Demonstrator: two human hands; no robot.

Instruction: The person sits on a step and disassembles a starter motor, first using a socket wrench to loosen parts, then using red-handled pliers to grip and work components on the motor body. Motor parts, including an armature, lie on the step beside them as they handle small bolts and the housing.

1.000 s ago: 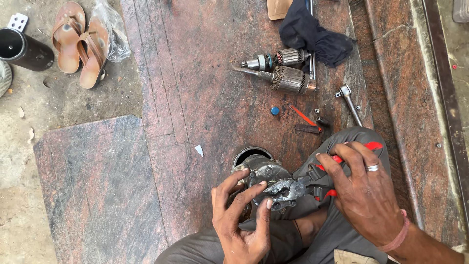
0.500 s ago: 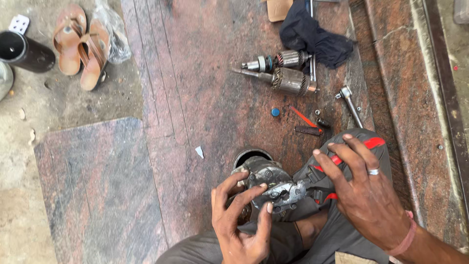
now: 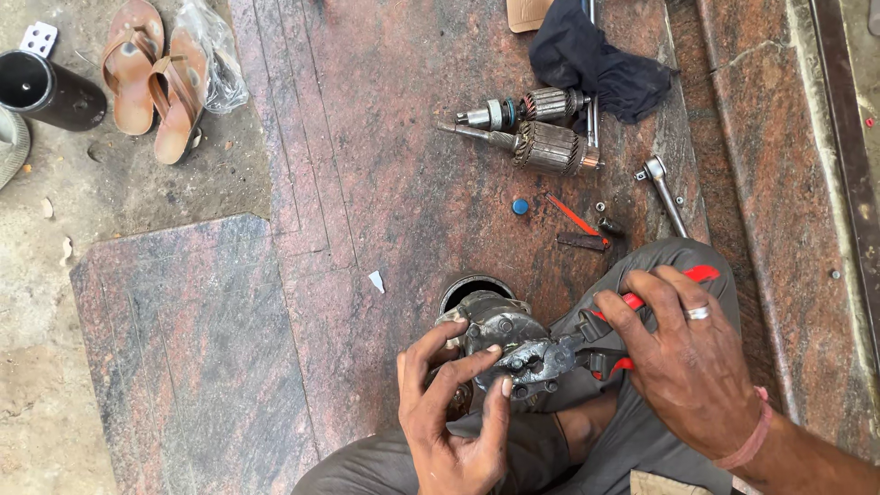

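Stone floor [image 3: 385, 183]: reddish slabs spread out beyond both hands.
Dark cloth [image 3: 596, 60]: bunched well beyond the right hand.
Armatures [image 3: 541, 128]: two wound rotors side by side, just this side of the cloth.
Motor housing [image 3: 490, 321]: grimy metal, right between the hands, over the lap.
Right hand [image 3: 687, 367]: clenched on the red-handled pliers [image 3: 559, 353], nose biting at the housing.
Left hand [image 3: 454, 403]: fingers curled round the housing, steadying it.
Ratchet [image 3: 665, 188]: lying just beyond the right hand.
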